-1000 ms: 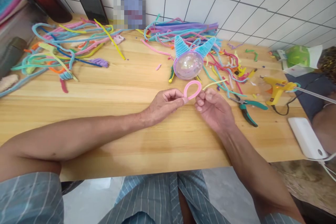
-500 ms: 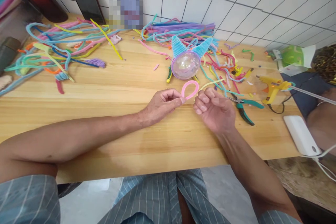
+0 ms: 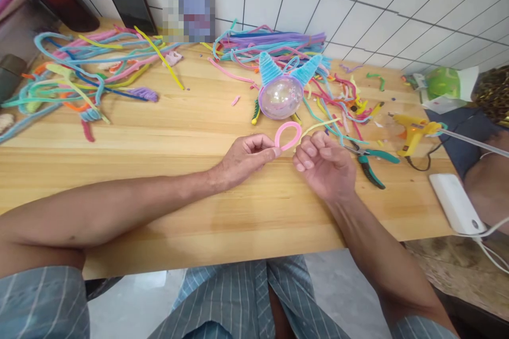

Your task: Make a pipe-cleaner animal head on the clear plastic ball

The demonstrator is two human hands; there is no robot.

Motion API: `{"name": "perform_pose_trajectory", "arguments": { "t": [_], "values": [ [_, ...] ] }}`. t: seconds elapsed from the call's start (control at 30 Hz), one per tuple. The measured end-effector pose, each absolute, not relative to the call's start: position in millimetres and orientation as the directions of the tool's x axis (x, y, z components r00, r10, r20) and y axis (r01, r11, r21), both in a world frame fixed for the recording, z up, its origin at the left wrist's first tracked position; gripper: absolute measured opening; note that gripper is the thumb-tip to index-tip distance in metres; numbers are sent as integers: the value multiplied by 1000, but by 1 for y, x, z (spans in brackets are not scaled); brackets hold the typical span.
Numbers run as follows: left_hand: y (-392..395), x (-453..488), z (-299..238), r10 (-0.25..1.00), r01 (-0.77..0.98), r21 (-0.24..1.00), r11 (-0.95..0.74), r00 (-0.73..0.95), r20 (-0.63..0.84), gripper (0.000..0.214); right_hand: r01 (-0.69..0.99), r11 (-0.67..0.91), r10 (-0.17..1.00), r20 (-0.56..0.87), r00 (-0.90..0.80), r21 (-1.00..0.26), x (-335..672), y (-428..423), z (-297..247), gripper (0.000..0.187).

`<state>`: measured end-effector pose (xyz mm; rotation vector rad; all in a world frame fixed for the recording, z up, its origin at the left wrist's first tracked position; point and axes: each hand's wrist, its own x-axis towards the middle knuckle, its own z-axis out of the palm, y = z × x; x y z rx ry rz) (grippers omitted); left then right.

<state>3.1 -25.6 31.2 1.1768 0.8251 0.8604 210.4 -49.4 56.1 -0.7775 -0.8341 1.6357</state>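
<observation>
A pink pipe cleaner (image 3: 296,126) bent into a loop is pinched at its lower end between the thumb and forefinger of my left hand (image 3: 250,158). My right hand (image 3: 328,164) sits just right of the loop, apart from it, palm up with fingers loosely curled; nothing shows in them. A pale yellow pipe cleaner (image 3: 320,124) runs behind those fingers. Beyond the loop stands a clear plastic ball (image 3: 281,96) with a purple rim and two blue pipe-cleaner ears (image 3: 270,70). Green-and-yellow handles (image 3: 255,112) poke out beside the ball.
Teal-handled pliers (image 3: 371,164) and a yellow glue gun (image 3: 415,130) lie to the right, near a white power bank (image 3: 456,204) with cables. Tangled pipe cleaners (image 3: 75,74) cover the back left; a bundle (image 3: 274,45) lies along the tiled wall. Another person's arm (image 3: 487,185) is at the right edge.
Both hands and the pink loop look the same as before. Only the view has shifted very slightly.
</observation>
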Motion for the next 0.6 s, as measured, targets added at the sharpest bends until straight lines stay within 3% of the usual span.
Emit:
{"name": "perform_pose_trajectory", "arguments": {
  "t": [0.4,0.6],
  "values": [
    [-26,4,32,892,-131,977,167,442,-93,45,-469,-120,987,-54,-153,-875,210,-50,57,43],
    [-25,3,32,893,-135,980,145,445,-71,41,-476,-106,990,-46,-136,-873,209,-48,52,34]
  ]
}}
